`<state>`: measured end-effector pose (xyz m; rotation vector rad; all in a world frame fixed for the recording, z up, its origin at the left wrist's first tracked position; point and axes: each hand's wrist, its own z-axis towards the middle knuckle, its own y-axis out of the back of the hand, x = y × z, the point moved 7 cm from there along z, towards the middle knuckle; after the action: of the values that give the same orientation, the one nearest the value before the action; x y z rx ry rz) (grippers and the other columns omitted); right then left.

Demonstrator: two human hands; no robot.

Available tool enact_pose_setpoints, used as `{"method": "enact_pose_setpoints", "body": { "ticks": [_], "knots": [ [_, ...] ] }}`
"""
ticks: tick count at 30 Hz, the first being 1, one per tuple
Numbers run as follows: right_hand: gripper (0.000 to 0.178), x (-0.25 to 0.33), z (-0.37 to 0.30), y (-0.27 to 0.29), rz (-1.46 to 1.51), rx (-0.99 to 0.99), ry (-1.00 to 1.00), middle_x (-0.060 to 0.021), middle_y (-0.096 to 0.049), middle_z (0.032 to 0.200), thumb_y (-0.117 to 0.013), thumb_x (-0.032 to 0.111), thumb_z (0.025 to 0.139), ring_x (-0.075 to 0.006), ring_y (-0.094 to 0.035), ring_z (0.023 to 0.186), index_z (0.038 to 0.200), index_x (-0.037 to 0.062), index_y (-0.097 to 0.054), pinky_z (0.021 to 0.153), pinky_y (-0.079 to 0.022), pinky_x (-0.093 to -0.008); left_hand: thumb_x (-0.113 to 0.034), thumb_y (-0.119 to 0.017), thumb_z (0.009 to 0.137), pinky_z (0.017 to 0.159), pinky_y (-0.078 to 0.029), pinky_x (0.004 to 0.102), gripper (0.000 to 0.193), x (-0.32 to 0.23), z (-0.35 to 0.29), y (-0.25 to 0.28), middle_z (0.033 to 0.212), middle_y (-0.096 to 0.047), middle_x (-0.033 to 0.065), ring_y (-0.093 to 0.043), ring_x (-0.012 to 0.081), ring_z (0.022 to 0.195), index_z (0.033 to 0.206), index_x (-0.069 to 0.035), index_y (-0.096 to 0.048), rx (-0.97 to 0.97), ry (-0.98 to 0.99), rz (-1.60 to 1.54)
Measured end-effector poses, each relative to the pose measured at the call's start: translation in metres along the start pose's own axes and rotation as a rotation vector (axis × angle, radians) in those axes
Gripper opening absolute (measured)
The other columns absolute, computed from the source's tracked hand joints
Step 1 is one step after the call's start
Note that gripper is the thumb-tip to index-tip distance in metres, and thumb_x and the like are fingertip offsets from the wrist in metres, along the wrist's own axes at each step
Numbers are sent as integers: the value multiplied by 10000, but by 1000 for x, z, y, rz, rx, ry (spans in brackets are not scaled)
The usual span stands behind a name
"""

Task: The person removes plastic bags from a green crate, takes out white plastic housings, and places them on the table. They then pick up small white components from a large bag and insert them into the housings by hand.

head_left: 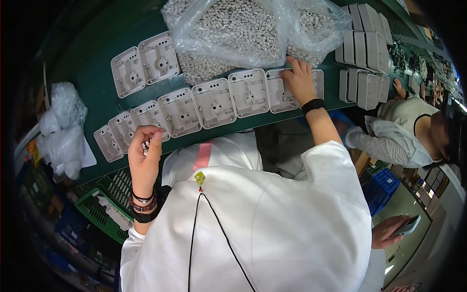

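Note:
A row of light grey plastic housings (214, 103) lies open side up along the near edge of a dark green belt (92, 63). My left hand (144, 155) is closed around several small grey parts, held over the housings at the row's left end. My right hand (297, 78) rests fingers down on a housing (278, 92) near the right end of the row, just below a clear plastic bag (233, 29) full of small grey parts.
Two more housings (144, 65) lie farther back on the left. Stacks of housings (365, 53) stand at the right. Crumpled clear bags (63, 126) lie at the left edge. A green crate (104, 207) and a blue crate (382, 187) sit below. Another person (408, 126) works at the right.

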<state>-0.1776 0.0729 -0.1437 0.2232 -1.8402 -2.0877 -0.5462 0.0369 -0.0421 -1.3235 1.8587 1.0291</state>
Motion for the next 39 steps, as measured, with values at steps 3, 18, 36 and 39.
{"method": "enact_pose_setpoints", "body": {
  "ticks": [3,18,36,39],
  "knots": [
    [139,4,-1,11,-40,-12,-46,-59,-500,1038,-627,82,609,-280,-456,949,735,139,-625,823,-359,-381,-150,-508,865,510,-297,172,157,1,-3,1,689,-444,-25,-375,44,582,960,-26,-515,43,44,-112],
    [171,175,54,83,569,-268,-182,-112,-515,1031,-597,63,653,-295,-448,959,818,104,-617,805,-351,-406,-113,-513,851,462,-261,161,448,-3,-28,-16,722,-419,-21,-328,31,534,1244,-48,-308,501,76,-357],
    [153,-1,-18,-7,-138,-46,-459,-17,-470,1165,-653,139,613,-291,-402,1062,747,208,-677,895,-308,-426,-105,-478,860,456,-262,163,269,20,-17,9,758,-425,-25,-338,26,520,1121,-43,-453,269,237,-216],
    [115,-3,-6,-2,-155,-27,-368,8,-492,1141,-658,147,597,-267,-415,1054,699,196,-678,894,-305,-423,-112,-479,860,454,-260,163,252,23,-16,7,760,-426,-25,-338,27,519,1103,-42,-467,274,239,-198]
  ]
}}
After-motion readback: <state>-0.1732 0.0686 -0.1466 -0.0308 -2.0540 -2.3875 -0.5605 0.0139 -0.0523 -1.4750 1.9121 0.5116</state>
